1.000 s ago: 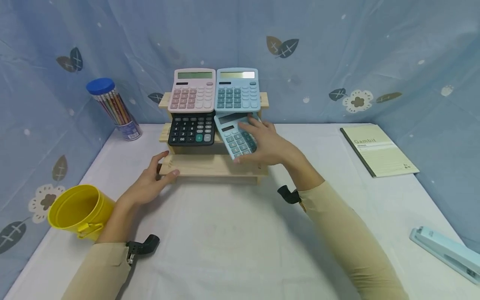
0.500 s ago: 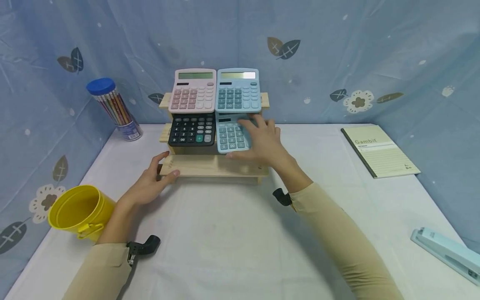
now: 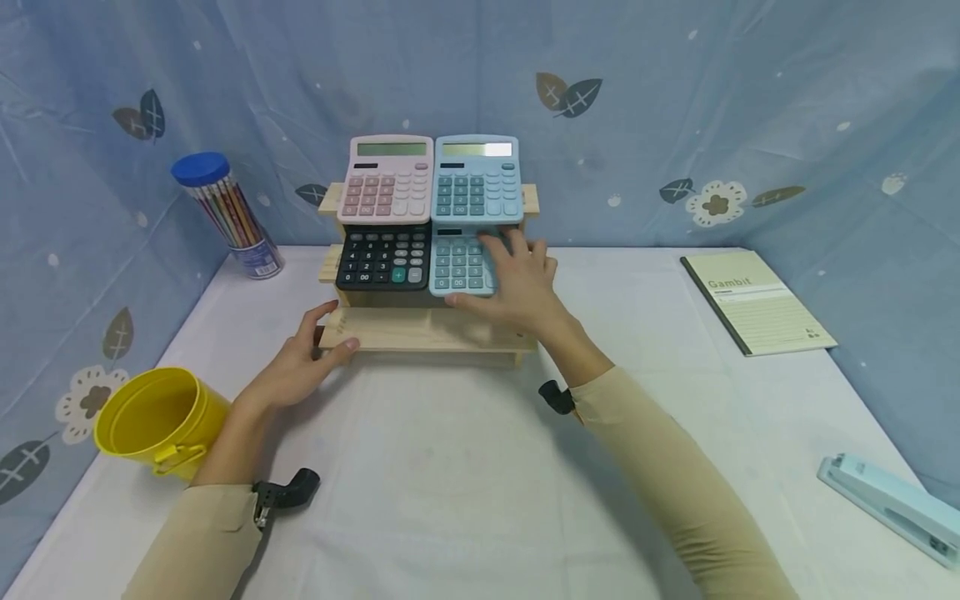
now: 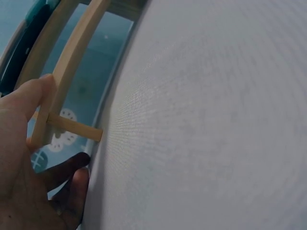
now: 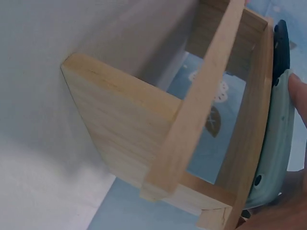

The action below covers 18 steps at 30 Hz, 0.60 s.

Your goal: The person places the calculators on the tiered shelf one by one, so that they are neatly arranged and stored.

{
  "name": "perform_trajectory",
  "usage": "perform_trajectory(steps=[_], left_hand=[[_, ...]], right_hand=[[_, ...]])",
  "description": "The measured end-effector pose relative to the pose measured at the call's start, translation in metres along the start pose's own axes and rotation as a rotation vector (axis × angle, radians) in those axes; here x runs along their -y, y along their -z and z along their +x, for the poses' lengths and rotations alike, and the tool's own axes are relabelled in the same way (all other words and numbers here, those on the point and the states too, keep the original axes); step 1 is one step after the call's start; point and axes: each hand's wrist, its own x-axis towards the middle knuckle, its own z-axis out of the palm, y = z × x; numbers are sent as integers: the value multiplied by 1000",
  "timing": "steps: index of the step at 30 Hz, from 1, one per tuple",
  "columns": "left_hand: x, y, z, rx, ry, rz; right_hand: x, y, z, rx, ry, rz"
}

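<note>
A three-tier wooden rack [image 3: 420, 330] stands at the back of the table. My left hand [image 3: 298, 368] grips the left end of its lowest board, thumb over the front edge. With thumb and fingers my right hand [image 3: 519, 287] holds a light blue calculator [image 3: 459, 268] by its lower edge and right side on the middle tier. This calculator sits right beside a black calculator [image 3: 384, 260]; its top is hidden behind the tier above. On the top tier a pink calculator [image 3: 386, 179] and another light blue calculator [image 3: 476, 179] lean side by side.
A yellow bucket [image 3: 161, 417] is close to my left forearm. Behind it stands a blue-lidded tub of pencils [image 3: 232, 217]. At right lie a notebook [image 3: 759, 300] and a light blue stapler [image 3: 892, 504]. A blue patterned cloth [image 3: 637, 100] hangs behind the table.
My right hand has turned the tilted light blue calculator straight and moved it slightly left and back, against the black one. My left hand has stayed on the rack.
</note>
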Motion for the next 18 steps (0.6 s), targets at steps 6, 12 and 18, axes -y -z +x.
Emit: perform_trajectory(steps=[6, 12, 18], left_hand=[[2, -1, -1, 1, 8, -2], [1, -2, 0, -8, 3, 1], [-11, 1, 4, -17, -47, 62]], right_hand=[[0, -7, 0, -35, -1, 17], [0, -4, -3, -18, 1, 14], [-15, 14, -27, 29, 39, 65]])
